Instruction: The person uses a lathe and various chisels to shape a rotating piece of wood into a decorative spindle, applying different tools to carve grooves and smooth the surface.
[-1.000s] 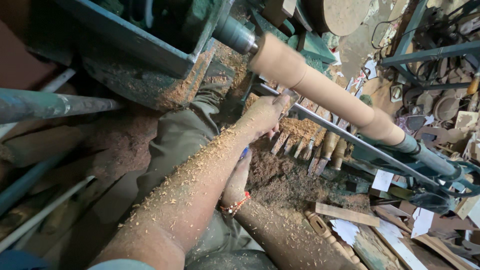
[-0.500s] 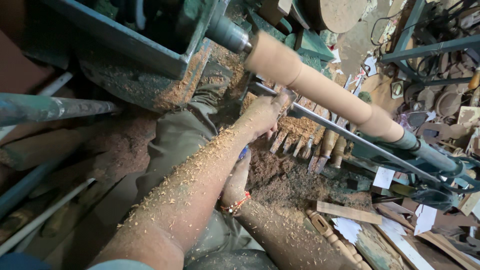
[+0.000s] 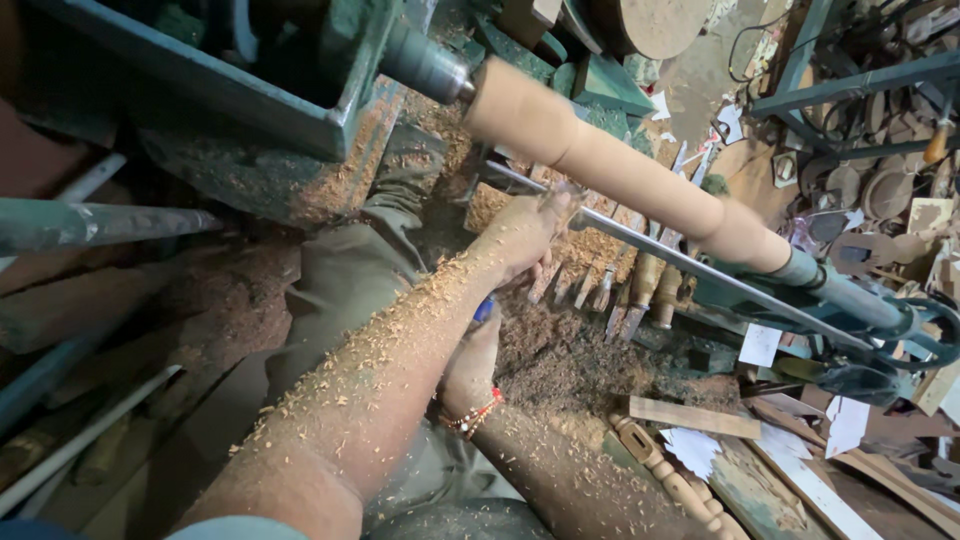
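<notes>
Lathe (image 3: 250,90): a green machine that fills the upper left, its bed heaped with shavings. Its spindle (image 3: 425,65) meets the near end of the blank.

Blank (image 3: 620,170): a long pale wooden cylinder that runs from upper centre down to the right, thicker at the spindle end, held at the far end by the tailstock (image 3: 850,300).

Rest bar (image 3: 690,265): a thin steel rail just below the blank and parallel to it.

Left hand (image 3: 525,235): closed around a tool and pressed on the rest bar, close under the blank; the forearm is coated in shavings. The tool's tip is blurred at the blank.

Right hand (image 3: 472,365): lower and nearer the body, partly hidden by the left forearm; it wraps a blue handle (image 3: 483,310). A red bead bracelet (image 3: 472,417) circles the wrist.

Chisels (image 3: 640,285): a row with wooden handles, lying beneath the rest bar amid sawdust.

Turned spindle (image 3: 665,475): a finished beaded piece lying at lower right, near paper scraps (image 3: 760,345).
</notes>
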